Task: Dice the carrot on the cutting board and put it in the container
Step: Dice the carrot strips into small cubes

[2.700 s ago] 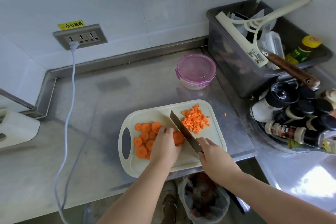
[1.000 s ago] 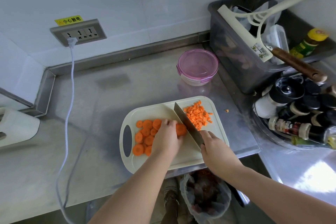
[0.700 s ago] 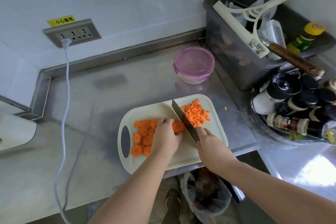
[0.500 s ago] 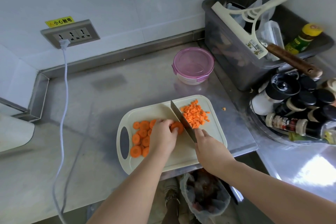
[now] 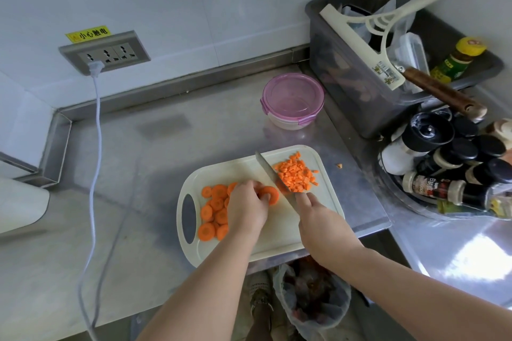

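On the cutting board (image 5: 279,235), the left hand (image 5: 246,210) pinches a carrot slice (image 5: 271,194) just left of the knife (image 5: 270,171), which the right hand (image 5: 318,219) grips. Diced carrot (image 5: 297,174) lies right of the blade, with the lidded container (image 5: 292,99) farther back.

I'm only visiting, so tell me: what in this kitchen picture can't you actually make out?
All in the head view:
- handle of the knife: wrapped inside the right hand.
- some carrot slices: covered by the left hand.
- inside of the container: its tinted lid is on, contents unclear.
- labels on the spice bottles: too small to read.
- the white appliance: cut off by the left edge.
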The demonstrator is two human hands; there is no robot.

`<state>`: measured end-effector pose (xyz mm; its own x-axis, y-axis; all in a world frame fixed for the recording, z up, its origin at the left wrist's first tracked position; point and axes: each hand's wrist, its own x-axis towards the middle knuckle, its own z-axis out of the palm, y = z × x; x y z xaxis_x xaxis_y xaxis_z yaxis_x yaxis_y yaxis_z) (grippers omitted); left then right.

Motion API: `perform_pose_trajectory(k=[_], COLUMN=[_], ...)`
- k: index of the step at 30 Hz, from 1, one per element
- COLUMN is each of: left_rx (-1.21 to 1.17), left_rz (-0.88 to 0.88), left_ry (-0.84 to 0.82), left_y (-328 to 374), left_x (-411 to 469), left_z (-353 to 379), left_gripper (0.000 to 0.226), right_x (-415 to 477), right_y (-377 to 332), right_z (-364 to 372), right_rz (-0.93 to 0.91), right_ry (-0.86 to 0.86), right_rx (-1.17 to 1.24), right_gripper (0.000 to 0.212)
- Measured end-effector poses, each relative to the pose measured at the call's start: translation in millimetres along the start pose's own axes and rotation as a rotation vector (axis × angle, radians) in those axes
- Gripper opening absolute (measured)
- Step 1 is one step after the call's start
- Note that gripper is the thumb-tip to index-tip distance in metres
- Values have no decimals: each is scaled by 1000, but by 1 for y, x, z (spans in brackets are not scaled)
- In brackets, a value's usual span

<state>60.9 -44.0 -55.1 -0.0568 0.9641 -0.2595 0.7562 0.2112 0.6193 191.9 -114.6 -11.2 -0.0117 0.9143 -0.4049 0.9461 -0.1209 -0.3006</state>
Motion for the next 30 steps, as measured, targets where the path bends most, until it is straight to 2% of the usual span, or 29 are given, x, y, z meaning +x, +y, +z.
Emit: perform_pose_trajectory(k=[4, 19, 26, 30], left_rx=[10, 13, 24, 39], left_rz=[-20, 10, 12, 15], left_ry=[-10, -19, -19, -11], left_y=[1, -3, -3, -3], left_x=[0, 3, 4, 4], left_z=[0, 2, 1, 3], left_gripper=[15, 20, 20, 20], right_x=[-3, -1, -1, 2], right_y=[-6, -5, -8, -7], right_z=[6, 10, 6, 6], right_rz=[-45, -27, -9, 10], right_ry=[-22, -14, -73, -111], right_rx=[-84, -84, -86, -62], right_gripper=[60, 62, 57, 63])
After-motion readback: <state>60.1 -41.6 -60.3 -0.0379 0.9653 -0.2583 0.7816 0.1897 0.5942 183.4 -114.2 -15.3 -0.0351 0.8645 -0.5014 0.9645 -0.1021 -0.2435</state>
